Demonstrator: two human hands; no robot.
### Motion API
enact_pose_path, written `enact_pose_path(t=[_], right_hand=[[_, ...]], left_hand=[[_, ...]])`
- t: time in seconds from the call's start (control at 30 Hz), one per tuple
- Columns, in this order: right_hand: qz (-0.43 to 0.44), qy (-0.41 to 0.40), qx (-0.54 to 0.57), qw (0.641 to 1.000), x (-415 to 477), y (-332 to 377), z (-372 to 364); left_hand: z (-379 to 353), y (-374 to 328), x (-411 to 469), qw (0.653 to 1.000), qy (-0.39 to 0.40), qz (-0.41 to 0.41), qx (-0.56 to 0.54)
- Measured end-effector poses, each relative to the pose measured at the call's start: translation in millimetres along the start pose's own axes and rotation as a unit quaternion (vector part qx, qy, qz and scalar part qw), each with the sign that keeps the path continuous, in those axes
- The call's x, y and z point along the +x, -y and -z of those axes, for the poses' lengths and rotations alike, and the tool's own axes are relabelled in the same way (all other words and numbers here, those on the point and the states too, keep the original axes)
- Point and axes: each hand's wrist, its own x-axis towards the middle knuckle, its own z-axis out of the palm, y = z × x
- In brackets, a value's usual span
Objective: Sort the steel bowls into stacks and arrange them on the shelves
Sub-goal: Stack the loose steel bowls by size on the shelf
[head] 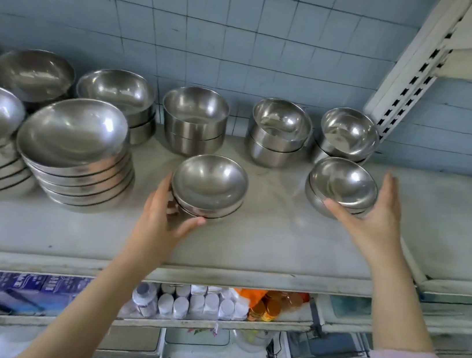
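A low stack of shiny round steel bowls (209, 185) is gripped at the front of the pale grey shelf (250, 241).

Its front wall is clasped by the curled thumb of the left hand (162, 217). A second low stack (343, 183), well apart to the right, is framed by the spread right hand (374, 219). The thumb lies at the front and the fingers are straight beside the rim; contact there cannot be told. Stacks of deeper bowls (193, 130) stand behind, along the blue tiled wall (249, 29). Tall piles of wide bowls (74, 153) crowd the left. All the metal is smooth and mirror-like.
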Motion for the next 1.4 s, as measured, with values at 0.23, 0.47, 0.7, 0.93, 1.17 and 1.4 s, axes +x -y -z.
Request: enact_pose_path(t=[0.23, 0.47, 0.7, 0.93, 1.17, 1.4], right_hand=[[-0.005, 0.028, 0.034, 0.999, 27.1, -29.7, -2.1], [0.028, -0.001, 0.022, 0.999, 23.3, -32.1, 0.2], [0.014, 0.019, 0.153, 0.988, -17.9, 11.4, -7.7], [0.049, 0.2, 0.235, 0.95, -37.8, 86.9, -63.0], [0.061, 0.24, 0.201, 0.948, -37.1, 93.7, -94.7], [0.086, 0.236, 0.186, 0.95, -38.6, 91.1, -104.3]], left_hand=[[-2.6, -8.5, 0.1, 0.999, 0.01, 0.003, -0.047], [-2.2, -11.6, -1.9, 0.997, 0.002, -0.004, -0.073], [0.9, -13.7, -1.8, 0.997, 0.016, -0.01, -0.08], [2.0, -12.9, -0.8, 0.996, 0.029, -0.011, -0.084], [6.0, -5.5, 0.8, 0.996, 0.04, 0.0, -0.08], [6.1, -2.9, 2.1, 0.996, 0.034, -0.005, -0.079]])
